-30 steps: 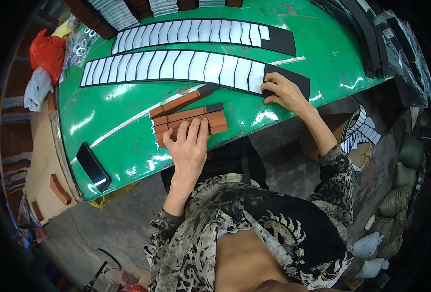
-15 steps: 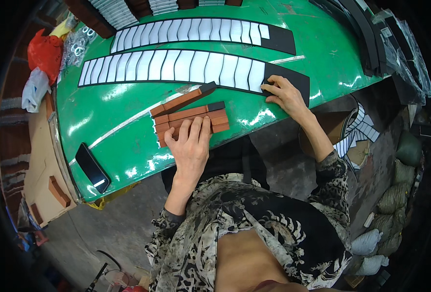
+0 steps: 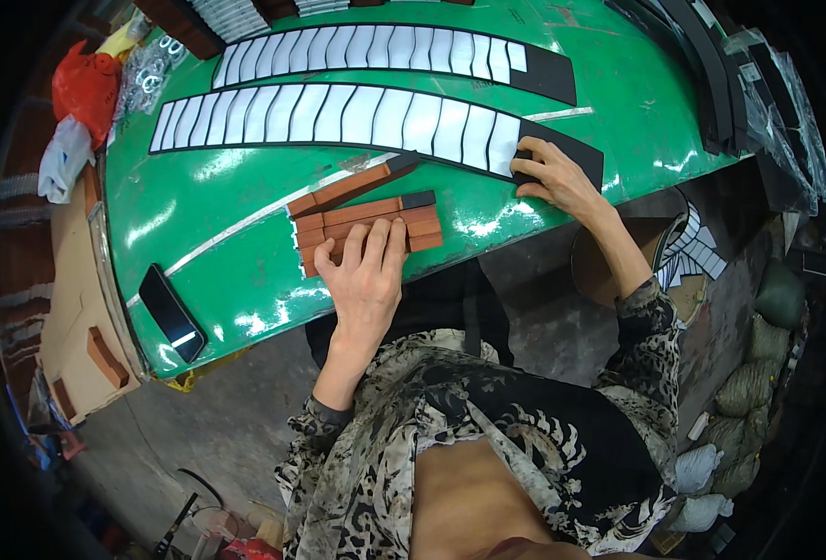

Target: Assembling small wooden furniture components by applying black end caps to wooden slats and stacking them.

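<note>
My left hand (image 3: 364,266) lies over a group of reddish-brown, wood-look strips (image 3: 422,224), fingers spread across their top and thumb out to the left. One strip (image 3: 338,189) lies slanted just beyond the group, with a dark piece at its right end. My right hand (image 3: 560,177) is at the right part of a long curved black strip (image 3: 576,168). White wavy-edged pieces (image 3: 376,119) cover most of that strip. Thumb and fingers are drawn together at the last white piece; whatever is between the fingertips is too small to tell.
A second black strip (image 3: 553,77) with white pieces lies farther back on the green table (image 3: 217,210). A phone (image 3: 172,315) is near the left edge. Red (image 3: 84,89) and white bags sit at far left, black curved parts (image 3: 712,89) at far right. A bin (image 3: 609,266) stands below.
The whole view has shifted slightly. My right hand stays at the end of the white pieces, its fingers a little changed; my left hand keeps resting on the brown strips.
</note>
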`<state>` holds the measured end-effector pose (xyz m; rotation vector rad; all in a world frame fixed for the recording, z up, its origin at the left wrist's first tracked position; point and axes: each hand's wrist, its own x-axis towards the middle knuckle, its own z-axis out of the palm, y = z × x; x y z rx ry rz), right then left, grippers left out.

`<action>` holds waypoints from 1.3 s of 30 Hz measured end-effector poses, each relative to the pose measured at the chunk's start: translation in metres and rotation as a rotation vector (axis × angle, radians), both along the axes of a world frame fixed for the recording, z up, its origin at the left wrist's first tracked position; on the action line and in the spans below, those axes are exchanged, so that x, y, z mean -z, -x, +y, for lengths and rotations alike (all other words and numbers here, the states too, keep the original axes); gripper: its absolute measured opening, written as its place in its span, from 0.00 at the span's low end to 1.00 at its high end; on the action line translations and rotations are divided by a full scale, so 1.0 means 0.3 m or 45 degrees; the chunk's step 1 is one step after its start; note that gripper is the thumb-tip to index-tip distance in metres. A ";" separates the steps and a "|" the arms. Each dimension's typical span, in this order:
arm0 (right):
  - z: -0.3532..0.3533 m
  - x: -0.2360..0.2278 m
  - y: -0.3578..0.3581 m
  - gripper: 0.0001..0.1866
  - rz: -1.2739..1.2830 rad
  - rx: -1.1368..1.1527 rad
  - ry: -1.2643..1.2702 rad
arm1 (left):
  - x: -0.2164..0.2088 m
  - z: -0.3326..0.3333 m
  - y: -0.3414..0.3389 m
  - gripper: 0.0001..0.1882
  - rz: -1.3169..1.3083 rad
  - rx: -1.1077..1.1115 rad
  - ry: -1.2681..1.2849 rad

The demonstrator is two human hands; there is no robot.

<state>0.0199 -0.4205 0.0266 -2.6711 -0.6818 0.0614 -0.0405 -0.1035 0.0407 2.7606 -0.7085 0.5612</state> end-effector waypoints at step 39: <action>-0.048 0.089 0.020 0.26 -0.316 0.126 -0.243 | -0.007 -0.019 0.006 0.27 0.006 -0.032 -0.147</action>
